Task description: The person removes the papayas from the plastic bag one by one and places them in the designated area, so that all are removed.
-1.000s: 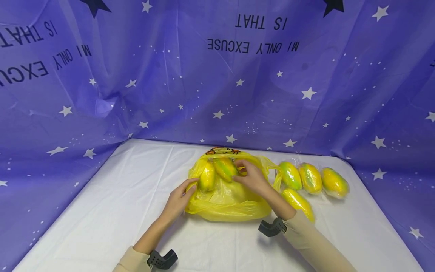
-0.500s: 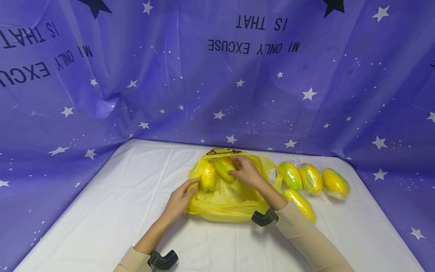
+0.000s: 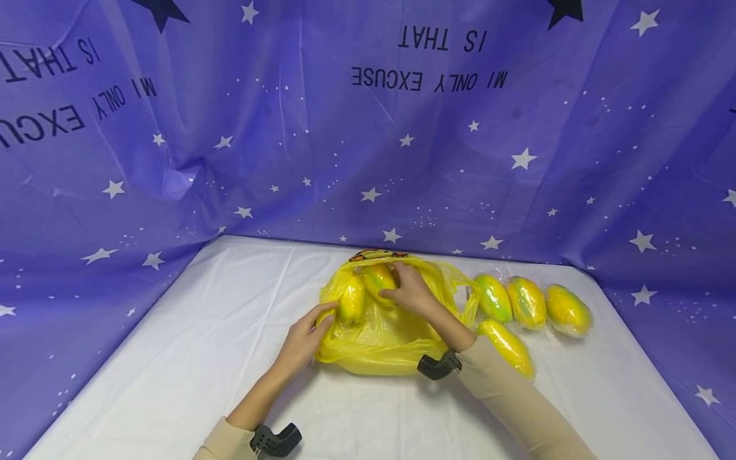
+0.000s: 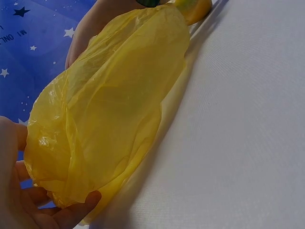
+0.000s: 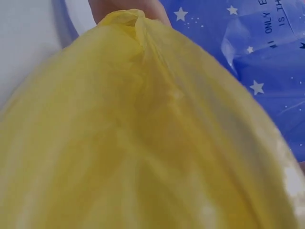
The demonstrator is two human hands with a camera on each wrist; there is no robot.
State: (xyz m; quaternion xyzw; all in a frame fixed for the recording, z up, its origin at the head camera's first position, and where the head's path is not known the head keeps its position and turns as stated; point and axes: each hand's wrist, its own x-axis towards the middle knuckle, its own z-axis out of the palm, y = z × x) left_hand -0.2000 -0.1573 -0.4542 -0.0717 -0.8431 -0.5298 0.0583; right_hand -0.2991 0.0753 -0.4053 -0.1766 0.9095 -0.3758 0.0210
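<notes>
A yellow plastic bag [image 3: 397, 354] lies on its side in the head view, its mouth facing me. Two yellow-green mangoes show inside it: a left mango [image 3: 351, 300] and a right mango [image 3: 376, 281]. My right hand [image 3: 415, 294] reaches into the mouth and grips the right mango, thumb at its lower end and fingers at its far side. At the bag's left rim my left hand [image 3: 305, 335] holds the plastic. The left wrist view shows its thumb in front of the yellow film [image 4: 114, 105] and fingers behind. Film fills most of the right wrist view, hiding the right fingers.
Several mangoes in clear wrap lie right of the bag: three in a back row, including a middle one [image 3: 526, 302], and one nearer mango [image 3: 507, 348]. A white cloth [image 3: 190, 345] covers the table. A purple star-printed curtain [image 3: 322, 128] rises behind.
My right hand has shifted slightly left and farther over the right mango, its forearm following. The left hand stays at the bag's rim, and the wrapped mangoes have not moved.
</notes>
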